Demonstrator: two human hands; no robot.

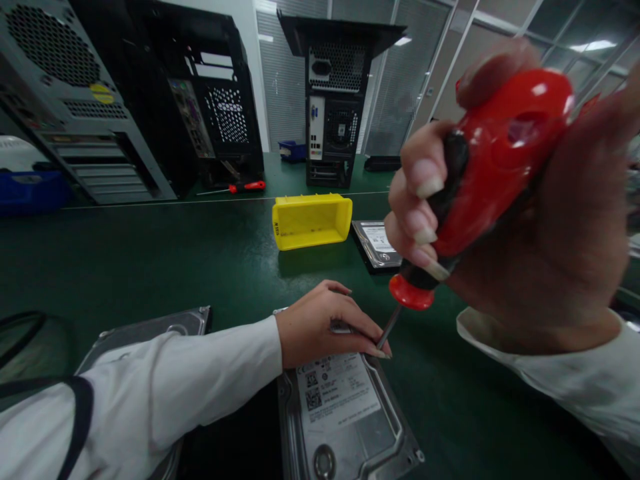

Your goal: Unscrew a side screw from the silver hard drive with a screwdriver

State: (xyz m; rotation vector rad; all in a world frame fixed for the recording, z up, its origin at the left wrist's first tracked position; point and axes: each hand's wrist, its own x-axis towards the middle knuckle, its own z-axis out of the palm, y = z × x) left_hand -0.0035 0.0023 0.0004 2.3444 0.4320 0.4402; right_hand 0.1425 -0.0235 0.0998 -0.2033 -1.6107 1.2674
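Observation:
My right hand is closed around the red and black handle of a screwdriver, held close to the camera. Its metal shaft slants down to the far right corner of a silver hard drive that lies label up on the green mat near me. My left hand lies flat on the far end of that drive, its fingertips beside the shaft's tip. My left forearm in a white sleeve partly hides a second hard drive at the left.
A yellow parts bin stands mid-table, with a third hard drive to its right. Another red-handled screwdriver lies further back. Open computer cases stand along the far side. A blue bin sits at far left.

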